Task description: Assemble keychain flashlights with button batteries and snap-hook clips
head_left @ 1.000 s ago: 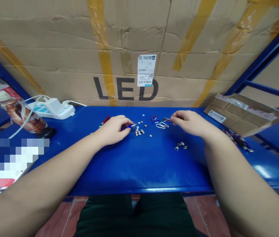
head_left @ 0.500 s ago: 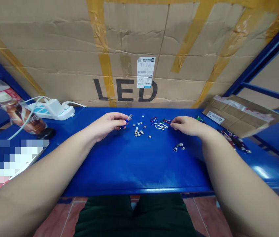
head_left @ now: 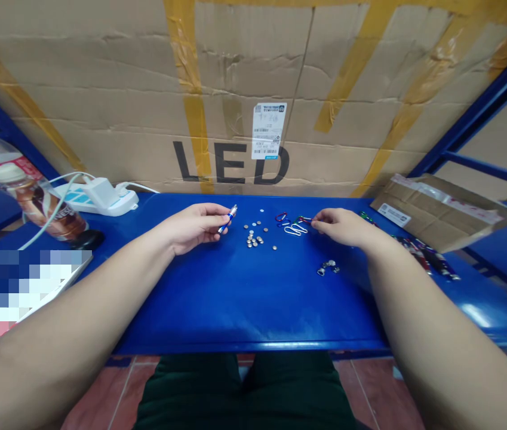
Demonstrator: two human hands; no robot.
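Note:
My left hand [head_left: 202,227] is closed, pinching a small blue flashlight [head_left: 227,221] with a silver end that points up and away. My right hand [head_left: 336,226] has thumb and fingertips together at the end of a red carabiner [head_left: 306,220], and its fingers partly cover that spot. Beside it lie a white carabiner [head_left: 295,229] and another red carabiner [head_left: 282,217], with blue and green ones among them. Between my hands several button cells [head_left: 253,240] are scattered on the blue table [head_left: 244,298]. Small silver metal parts [head_left: 328,267] lie nearer me, below my right hand.
More slim coloured flashlights [head_left: 432,257] lie right of my right forearm, by a small cardboard box [head_left: 441,209]. At the left are a power strip [head_left: 110,200], its cables and a bottle [head_left: 42,203]. A large carton [head_left: 137,119] stands behind the table.
The flashlight in my left hand has turned a little, showing more of its blue body. My right hand stays at the carabiners. The whole view has shifted slightly.

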